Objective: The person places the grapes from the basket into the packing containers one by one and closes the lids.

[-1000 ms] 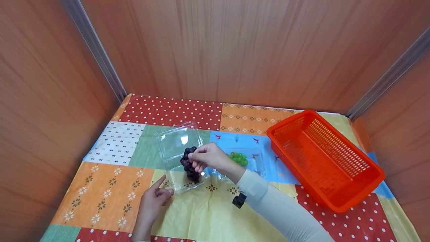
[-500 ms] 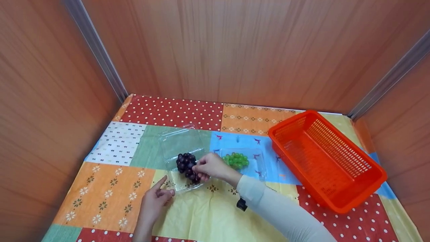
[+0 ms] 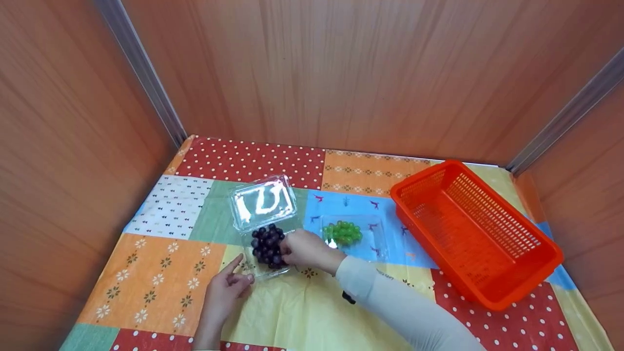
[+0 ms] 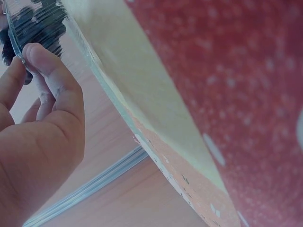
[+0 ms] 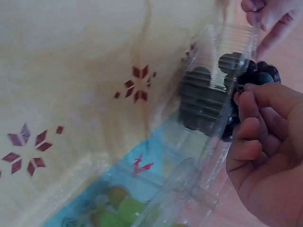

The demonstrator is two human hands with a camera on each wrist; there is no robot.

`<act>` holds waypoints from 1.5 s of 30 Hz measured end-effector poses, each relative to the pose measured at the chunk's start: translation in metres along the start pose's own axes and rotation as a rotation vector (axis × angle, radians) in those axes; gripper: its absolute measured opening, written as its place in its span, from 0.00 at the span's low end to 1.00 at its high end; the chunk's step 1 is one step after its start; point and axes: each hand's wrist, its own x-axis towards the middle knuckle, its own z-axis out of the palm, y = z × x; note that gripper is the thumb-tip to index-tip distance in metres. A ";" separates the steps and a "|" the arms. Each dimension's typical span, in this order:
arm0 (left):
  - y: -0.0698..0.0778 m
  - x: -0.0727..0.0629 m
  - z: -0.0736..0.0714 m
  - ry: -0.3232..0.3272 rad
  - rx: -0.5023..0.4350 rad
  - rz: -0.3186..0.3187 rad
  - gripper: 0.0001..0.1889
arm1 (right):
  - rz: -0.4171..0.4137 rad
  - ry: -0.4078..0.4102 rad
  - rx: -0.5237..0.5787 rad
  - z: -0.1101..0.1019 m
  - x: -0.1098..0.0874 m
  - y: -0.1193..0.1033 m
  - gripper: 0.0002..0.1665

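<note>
In the head view, a bunch of dark purple grapes (image 3: 265, 243) lies in the base of a clear plastic clamshell container (image 3: 267, 276), whose lid (image 3: 263, 201) is folded back on the far side. My right hand (image 3: 308, 249) reaches over the right rim. As the right wrist view shows, its thumb and index finger pinch the bunch near the stem. My left hand (image 3: 220, 296) is at the near left corner of the container; in the left wrist view its thumb and finger pinch the rim. To the right, green grapes (image 3: 347, 233) lie in a second clear container (image 3: 379, 248).
A red-orange perforated basket (image 3: 431, 246) stands at the right of the table. A patchwork tablecloth (image 3: 163, 282) covers the surface. Wood-grain panels (image 3: 312, 73) close in the back and both sides.
My right hand has lowered the dark grapes from a more upright hang into the container base. The left hand stays at the container's corner.
</note>
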 end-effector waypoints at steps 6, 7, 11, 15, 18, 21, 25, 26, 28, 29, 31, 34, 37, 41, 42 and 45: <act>0.001 -0.001 0.000 -0.003 0.007 0.008 0.32 | 0.011 0.118 -0.164 0.002 -0.002 0.010 0.14; 0.001 -0.001 0.000 -0.003 0.011 0.013 0.32 | 0.017 0.161 -0.206 0.002 -0.001 0.011 0.14; 0.000 -0.001 0.000 0.000 0.006 0.018 0.32 | 0.045 0.276 -0.321 0.003 0.001 0.019 0.12; 0.000 0.000 0.000 -0.002 0.003 0.002 0.32 | 0.036 0.245 -0.355 0.005 0.003 0.026 0.12; 0.000 0.001 0.000 -0.001 0.009 -0.012 0.32 | 0.015 0.197 -0.323 0.005 0.002 0.028 0.11; -0.001 0.001 -0.001 0.000 0.007 -0.013 0.33 | 0.006 0.177 -0.195 0.001 0.002 0.030 0.09; -0.001 0.002 -0.004 -0.005 -0.015 -0.015 0.32 | 0.062 0.182 0.078 -0.007 0.002 0.032 0.10; -0.001 0.003 -0.005 -0.003 -0.016 -0.018 0.32 | 0.095 0.198 0.145 -0.010 0.002 0.032 0.10; 0.002 0.005 -0.007 0.006 0.004 -0.029 0.30 | 0.163 0.254 0.232 -0.014 0.004 0.034 0.10; 0.004 0.007 -0.009 0.015 0.017 -0.030 0.28 | 0.193 0.284 0.262 -0.017 0.004 0.035 0.10; 0.008 0.011 -0.013 0.034 0.049 -0.043 0.27 | 0.242 0.330 0.260 -0.021 0.007 0.037 0.12; 0.015 0.023 -0.018 0.055 0.095 -0.053 0.26 | 0.294 0.337 0.239 -0.025 0.011 0.038 0.14; 0.022 0.036 -0.020 0.047 0.124 -0.058 0.27 | 0.344 0.305 0.254 -0.028 0.016 0.040 0.15; 0.028 0.053 -0.017 0.031 0.133 -0.053 0.26 | 0.397 0.250 0.349 -0.032 0.023 0.044 0.10; 0.029 0.057 -0.016 0.029 0.125 -0.052 0.26 | 0.410 0.239 0.371 -0.034 0.025 0.045 0.10; 0.031 0.064 -0.012 0.030 0.089 -0.050 0.26 | 0.451 0.210 0.461 -0.036 0.029 0.049 0.12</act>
